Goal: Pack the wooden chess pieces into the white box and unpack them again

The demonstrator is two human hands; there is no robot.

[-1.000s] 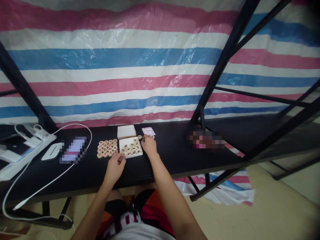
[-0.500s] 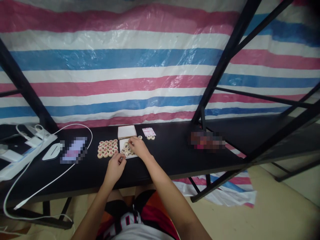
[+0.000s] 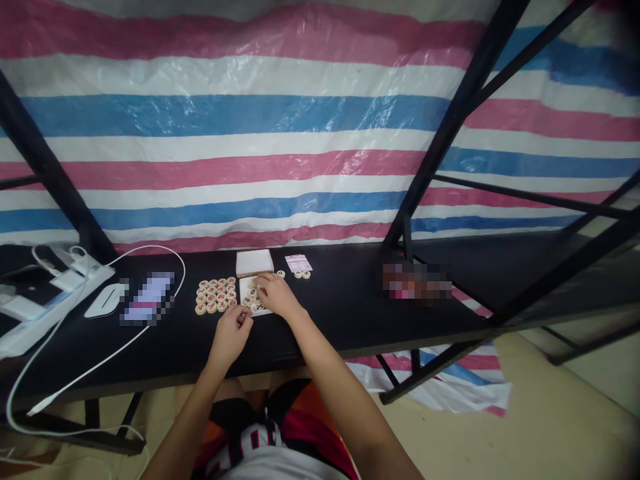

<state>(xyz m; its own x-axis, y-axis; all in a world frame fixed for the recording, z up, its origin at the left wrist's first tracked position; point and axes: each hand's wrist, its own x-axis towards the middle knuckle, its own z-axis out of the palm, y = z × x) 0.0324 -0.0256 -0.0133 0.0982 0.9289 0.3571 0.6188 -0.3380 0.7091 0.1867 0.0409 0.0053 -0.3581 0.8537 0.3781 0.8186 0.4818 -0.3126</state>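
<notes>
Round, pale Chinese chess pieces [image 3: 253, 300] with dark characters lie loose in a small white open box [image 3: 259, 313] on the black table. My right hand [image 3: 277, 293] reaches over the box's right side, fingers bent down among the pieces; its fingertips are too small and hidden to show what they pinch. At the box's near left corner rests my left hand [image 3: 234, 331], its fingers curled in; whatever they may hold is hidden. Left of the box, Chinese chess pieces with red characters [image 3: 212, 292] stand in close rows, the nearest ones beside my left fingers.
Behind the box lies its white lid [image 3: 255, 262]. A single piece [image 3: 281, 274], two more pieces [image 3: 302, 274] and a pink-white paper [image 3: 299, 263] are to the right. A blurred phone-like object [image 3: 149, 297], white device [image 3: 105, 301], cable and power strip [image 3: 30, 327] occupy the left.
My right fingers have shifted slightly within the box, and the dark-character pieces under them look differently arranged. My left hand has stayed in place.
</notes>
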